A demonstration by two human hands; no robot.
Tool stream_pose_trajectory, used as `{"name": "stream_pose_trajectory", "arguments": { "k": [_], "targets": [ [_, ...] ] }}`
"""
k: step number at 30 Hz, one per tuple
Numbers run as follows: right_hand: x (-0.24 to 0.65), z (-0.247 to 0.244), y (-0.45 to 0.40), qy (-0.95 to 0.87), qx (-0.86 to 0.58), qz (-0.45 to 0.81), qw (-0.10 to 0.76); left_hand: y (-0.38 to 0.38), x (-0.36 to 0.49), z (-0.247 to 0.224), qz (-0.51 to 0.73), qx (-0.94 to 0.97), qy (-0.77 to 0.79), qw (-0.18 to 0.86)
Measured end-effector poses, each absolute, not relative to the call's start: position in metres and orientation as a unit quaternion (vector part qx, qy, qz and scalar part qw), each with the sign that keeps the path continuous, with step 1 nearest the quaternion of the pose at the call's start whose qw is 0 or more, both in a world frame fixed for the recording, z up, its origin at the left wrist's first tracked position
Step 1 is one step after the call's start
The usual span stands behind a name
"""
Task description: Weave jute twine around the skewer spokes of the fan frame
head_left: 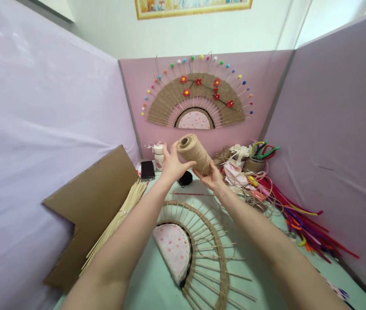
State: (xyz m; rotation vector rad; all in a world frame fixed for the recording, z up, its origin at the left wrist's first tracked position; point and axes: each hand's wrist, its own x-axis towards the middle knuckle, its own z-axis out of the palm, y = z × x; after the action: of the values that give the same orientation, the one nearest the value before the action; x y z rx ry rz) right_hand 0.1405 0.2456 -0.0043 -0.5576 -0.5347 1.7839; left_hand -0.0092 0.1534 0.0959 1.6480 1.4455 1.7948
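Observation:
A large spool of jute twine [197, 154] is held up tilted above the far part of the table, its hollow end facing up and left. My left hand [174, 163] grips its upper left end, with the thumb across the near side. My right hand [211, 175] cups the lower right end from below. Under my arms lies a half-round fan frame [224, 262] of thin sticks with a woven twine band. Its spotted pink half-circle centre [173, 247] has a black edge. A ball of black yarn [185, 178] sits just beyond my hands.
A finished fan [166, 101] with red flowers hangs on the pink back panel. Cardboard [95, 189] and a bundle of thin sticks [118, 219] lie at left. At right are a pot of scissors [254, 164], tangled cords and coloured pipe cleaners [312, 228]. A white bottle [159, 156] stands behind.

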Motion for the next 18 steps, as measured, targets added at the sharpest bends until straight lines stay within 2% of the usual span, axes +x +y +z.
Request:
{"name": "stream_pose_trajectory", "arguments": {
  "k": [5, 10, 14, 18],
  "targets": [
    [0.152, 0.005, 0.246, -0.238, -0.253, 0.783, 0.516, 0.224, -0.009, 0.099, 0.529, 0.661, 0.519, 0.12],
    [0.207, 0.024, 0.258, -0.391, -0.42, 0.75, 0.328, 0.278, -0.009, 0.114, 0.461, 0.721, 0.516, 0.043],
    [0.251, 0.032, 0.267, -0.46, -0.446, 0.678, 0.361, 0.325, -0.011, 0.107, 0.372, 0.766, 0.521, 0.054],
    [0.264, 0.024, 0.27, -0.493, -0.484, 0.619, 0.373, 0.357, -0.006, 0.075, 0.335, 0.755, 0.553, 0.108]
  ]
}}
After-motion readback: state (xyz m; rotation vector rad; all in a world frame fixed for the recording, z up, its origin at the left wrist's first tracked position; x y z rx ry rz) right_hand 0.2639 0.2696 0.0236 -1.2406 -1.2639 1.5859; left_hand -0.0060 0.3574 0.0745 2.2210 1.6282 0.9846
